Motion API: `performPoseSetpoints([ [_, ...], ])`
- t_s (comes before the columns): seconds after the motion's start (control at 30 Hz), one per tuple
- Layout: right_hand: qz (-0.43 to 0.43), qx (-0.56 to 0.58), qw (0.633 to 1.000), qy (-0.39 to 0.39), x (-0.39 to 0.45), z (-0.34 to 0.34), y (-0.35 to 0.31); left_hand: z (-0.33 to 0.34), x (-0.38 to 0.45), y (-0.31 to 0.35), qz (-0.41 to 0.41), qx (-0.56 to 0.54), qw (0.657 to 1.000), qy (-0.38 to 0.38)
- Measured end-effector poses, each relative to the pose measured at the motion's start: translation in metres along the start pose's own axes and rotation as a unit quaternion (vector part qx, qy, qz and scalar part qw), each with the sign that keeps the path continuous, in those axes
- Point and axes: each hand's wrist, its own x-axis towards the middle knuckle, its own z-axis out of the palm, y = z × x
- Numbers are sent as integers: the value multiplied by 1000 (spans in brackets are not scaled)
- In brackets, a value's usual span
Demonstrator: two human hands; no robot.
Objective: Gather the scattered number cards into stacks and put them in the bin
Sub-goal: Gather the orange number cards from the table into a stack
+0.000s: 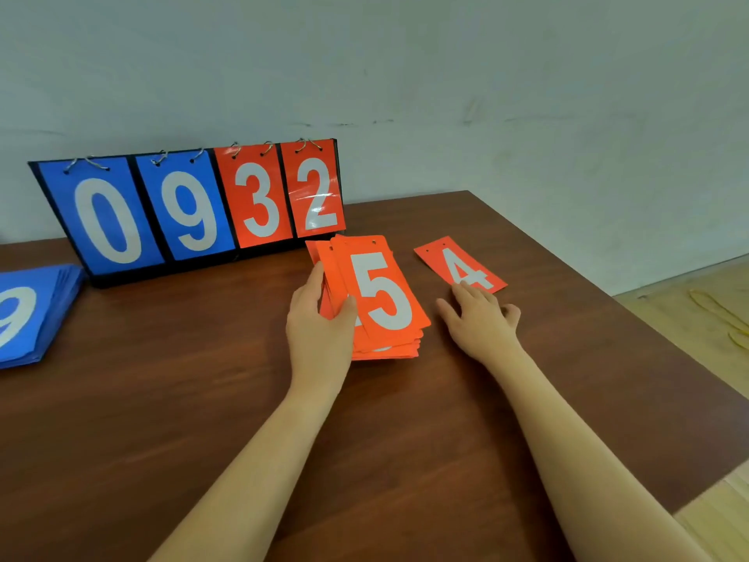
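A loose stack of orange number cards (381,294) lies on the brown table, a white 5 on top. My left hand (320,322) holds the stack's left edge, thumb on top and fingers along the side. A single orange card with a 4 (458,263) lies flat to the right of the stack. My right hand (478,318) rests on the table with fingers spread, its fingertips touching the near edge of the 4 card. A stack of blue cards (32,314) showing a 9 sits at the far left. No bin is in view.
A black flip scoreboard (186,208) showing 0, 9, 3, 2 stands against the wall behind the cards. The table (364,440) ends at the right, with a light wooden floor (709,326) beyond its edge.
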Motion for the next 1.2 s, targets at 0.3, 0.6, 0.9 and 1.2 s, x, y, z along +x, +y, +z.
performPoseSetpoints([
  [0.3,-92,75,992,-36,-117,-1,-38,-65,-65,-1,-3,28,999,42],
  [0.6,-132,126,982,-41,-197,-3,-62,-126,-113,-19,-75,-2,997,35],
  [0.9,-14,63,997,-50,-165,6,-61,-139,-126,-10,-68,6,997,30],
  [1.2,-13,94,995,-22,-170,1,-66,-138,-136,-5,-24,43,997,56],
])
